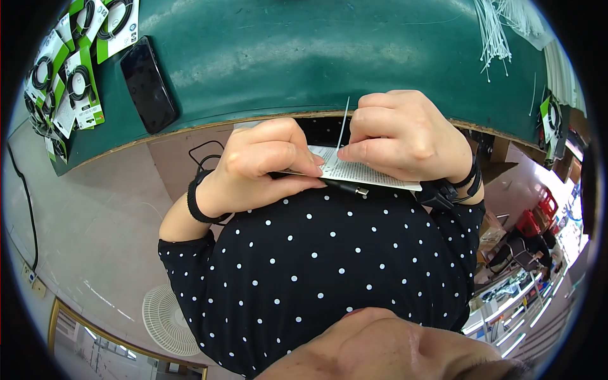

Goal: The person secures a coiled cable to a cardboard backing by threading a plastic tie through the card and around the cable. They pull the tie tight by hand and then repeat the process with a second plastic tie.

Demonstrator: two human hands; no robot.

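Close to my body, my left hand (269, 161) is closed, pinching a printed white card (373, 175) between thumb and fingers. A black cable with a metal-tipped plug (361, 190) sticks out beneath the card, by my left thumb. My right hand (405, 136) is closed too, its fingers curled over the card's right part. At its thumb and fingertips a thin white cable tie (344, 120) stands up from the card, its top end free. The back of the card and most of the cable are hidden.
A green table (266, 57) lies ahead, its edge just beyond my hands. Carded black cables (79, 82) pile up at its left, beside a black phone (149, 85). Loose white cable ties (495, 38) lie at the far right. A white fan (168, 320) stands behind me.
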